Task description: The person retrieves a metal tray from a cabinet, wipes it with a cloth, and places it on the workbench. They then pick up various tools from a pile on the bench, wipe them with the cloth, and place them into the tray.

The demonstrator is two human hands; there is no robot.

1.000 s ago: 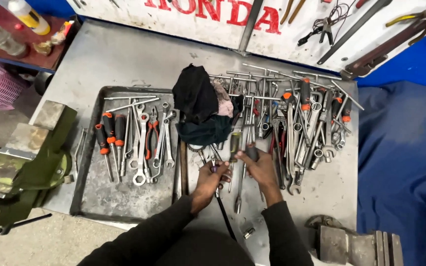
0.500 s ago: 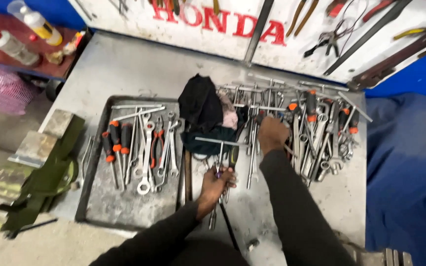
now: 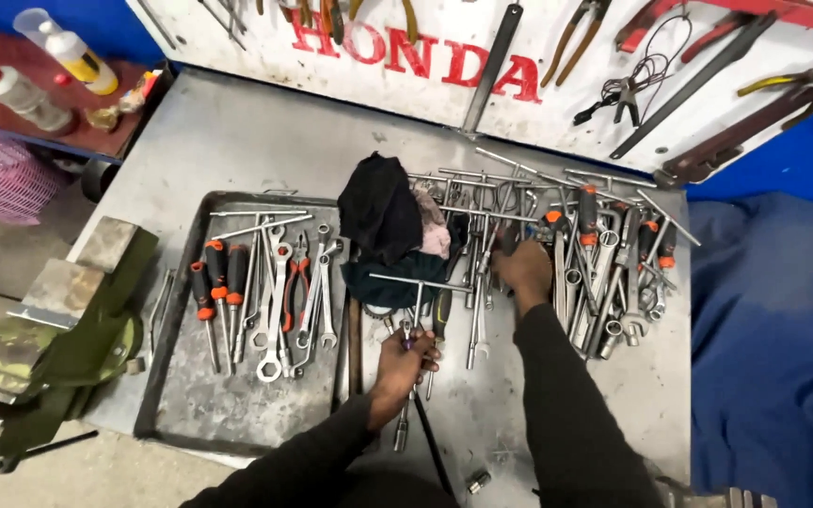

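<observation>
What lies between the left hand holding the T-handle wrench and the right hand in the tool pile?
In the head view, loose wrenches on the bench lie between left hand and right hand.

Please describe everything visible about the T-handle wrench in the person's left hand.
The T-handle wrench is bare grey metal: a thin crossbar at the far end, a long straight shaft, and a socket end nearest the person. It lies lengthwise over the grey bench, just right of the tray. The left hand wraps its lower shaft; its crossbar is near dark cloths.

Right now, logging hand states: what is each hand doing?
Left hand: closed on a T-handle socket wrench.
Right hand: down among the pile of tools; grip cannot be told.
</observation>
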